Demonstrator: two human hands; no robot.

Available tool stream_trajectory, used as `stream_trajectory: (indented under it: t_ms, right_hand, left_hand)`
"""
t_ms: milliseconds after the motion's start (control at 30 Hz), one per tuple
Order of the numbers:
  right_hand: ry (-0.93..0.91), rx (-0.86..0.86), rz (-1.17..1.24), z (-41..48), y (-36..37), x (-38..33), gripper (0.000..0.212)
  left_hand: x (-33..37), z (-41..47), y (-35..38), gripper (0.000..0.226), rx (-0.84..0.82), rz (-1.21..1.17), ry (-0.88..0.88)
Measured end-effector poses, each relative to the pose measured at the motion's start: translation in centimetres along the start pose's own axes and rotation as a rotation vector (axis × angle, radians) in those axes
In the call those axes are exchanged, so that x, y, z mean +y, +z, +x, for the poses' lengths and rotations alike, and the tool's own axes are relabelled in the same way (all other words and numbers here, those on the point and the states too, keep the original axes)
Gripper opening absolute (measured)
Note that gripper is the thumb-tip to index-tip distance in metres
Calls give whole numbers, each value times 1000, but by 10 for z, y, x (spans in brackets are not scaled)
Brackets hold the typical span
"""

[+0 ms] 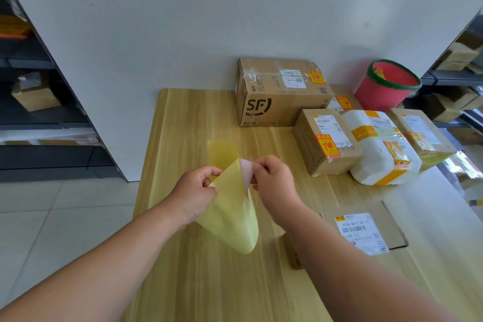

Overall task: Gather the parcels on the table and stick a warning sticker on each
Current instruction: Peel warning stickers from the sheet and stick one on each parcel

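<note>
Five parcels at the far right of the surface (188, 117) already carry a red-and-yellow warning sticker, as far as we can see: the big SF box (277, 91), a flat parcel behind it (343, 102), the small brown box (325, 142), the white padded bag (379, 149) and the taped box at the edge (423, 136). They sit close together, several touching, so we judge the gathering mostly done.

One flat cardboard parcel (366, 230) lies apart, near our right forearm, with only its white address label showing; we see no warning sticker on it, so it looks like the one left.

We hold the yellow backing sheet (232, 217) in mid-air above the middle of the surface. Our left hand (198, 188) has its fingers closed on the sheet's upper edge, and our right hand (274, 180) pinches a pale sticker (246, 172) that is partly lifted from the sheet. Its printed face is turned away from us, so we cannot read it.

By our reckoning the step in hand is peeling; what remains is to free the sticker, press it on the flat parcel, and slide that parcel over to the others. A red bin (386, 86) stands behind the group.
</note>
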State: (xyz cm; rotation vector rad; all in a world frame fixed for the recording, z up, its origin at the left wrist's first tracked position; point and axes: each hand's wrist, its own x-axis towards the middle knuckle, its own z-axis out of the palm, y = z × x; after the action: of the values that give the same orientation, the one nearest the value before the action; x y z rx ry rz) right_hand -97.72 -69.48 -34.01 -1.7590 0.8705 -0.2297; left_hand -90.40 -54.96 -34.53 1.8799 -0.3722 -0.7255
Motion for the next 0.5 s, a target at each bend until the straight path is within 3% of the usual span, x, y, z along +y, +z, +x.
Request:
stream_trajectory:
  t_ms: [133,367,433,500]
  right_hand:
    - [123,76,146,11,-14,1,20]
    - [152,254,180,20,-48,0,17]
    - [136,263,156,17,-52,-2,17]
    - [108,254,128,11,-53,-2,16]
  left_hand:
    - [-7,1,-4,34,34,-63,-120]
    - [-30,8,-11,26,179,-146,-359]
    - [-37,11,-9,34,182,-120,-421]
    - [-39,10,-4,56,176,-14,-463]
